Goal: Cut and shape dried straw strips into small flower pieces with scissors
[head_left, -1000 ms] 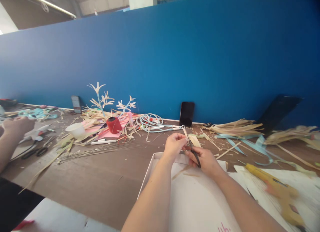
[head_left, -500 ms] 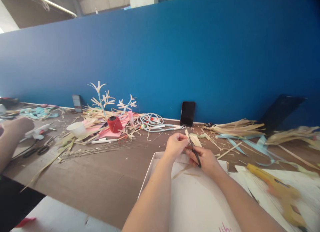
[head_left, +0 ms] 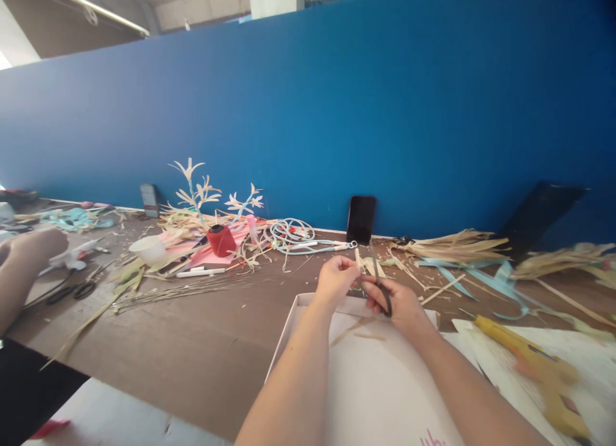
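Observation:
My left hand is closed in a pinch on a small pale strip of dried leaf, held over the far rim of a shallow white box. My right hand grips black-handled scissors, whose blades point up and away next to the strip. The two hands almost touch. Thin leaf slivers lie inside the box below them.
A black phone leans on the blue wall. Left: red thread spool, white cup, paper flowers, cords, wire stems, scissors, another person's hand. Right: leaf bundles, yellow glue gun.
The scissors have swung more upright and shifted slightly right along the strip. My hands stay close together over the box rim. The other person's hand has barely moved.

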`<state>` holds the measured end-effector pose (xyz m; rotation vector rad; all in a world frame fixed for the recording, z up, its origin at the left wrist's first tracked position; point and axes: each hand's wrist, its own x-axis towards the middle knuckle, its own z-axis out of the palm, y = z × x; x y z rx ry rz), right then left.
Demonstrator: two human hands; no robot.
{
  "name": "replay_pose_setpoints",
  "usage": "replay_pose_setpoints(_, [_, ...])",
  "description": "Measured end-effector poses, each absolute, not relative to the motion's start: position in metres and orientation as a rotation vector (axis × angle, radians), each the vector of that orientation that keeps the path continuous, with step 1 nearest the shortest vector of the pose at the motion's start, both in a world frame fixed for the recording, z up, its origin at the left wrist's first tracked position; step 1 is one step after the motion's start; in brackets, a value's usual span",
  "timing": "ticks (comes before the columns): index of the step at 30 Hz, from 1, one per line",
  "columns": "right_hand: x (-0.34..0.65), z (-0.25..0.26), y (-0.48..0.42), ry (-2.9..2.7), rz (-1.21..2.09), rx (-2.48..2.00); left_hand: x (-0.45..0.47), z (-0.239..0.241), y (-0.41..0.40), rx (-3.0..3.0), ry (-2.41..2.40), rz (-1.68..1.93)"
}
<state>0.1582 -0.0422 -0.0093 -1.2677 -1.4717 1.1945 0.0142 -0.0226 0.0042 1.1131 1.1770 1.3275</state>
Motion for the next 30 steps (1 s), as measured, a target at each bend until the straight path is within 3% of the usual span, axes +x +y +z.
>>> replay_pose_setpoints(6, [0.164,-0.012,-0.036,-1.064,1.227,-0.990,0.016,0.009,-0.026,1.120,1.129,1.205])
replay_pose_setpoints(20, [0.161,-0.014,-0.033,-0.954,1.188,-0.956,0.021,-0.001,-0.028,1.414,1.153,1.024])
replay_pose_setpoints(30, [0.162,-0.018,-0.032,-1.049,1.159,-0.988,0.022,0.007,-0.028,1.215,1.159,1.211])
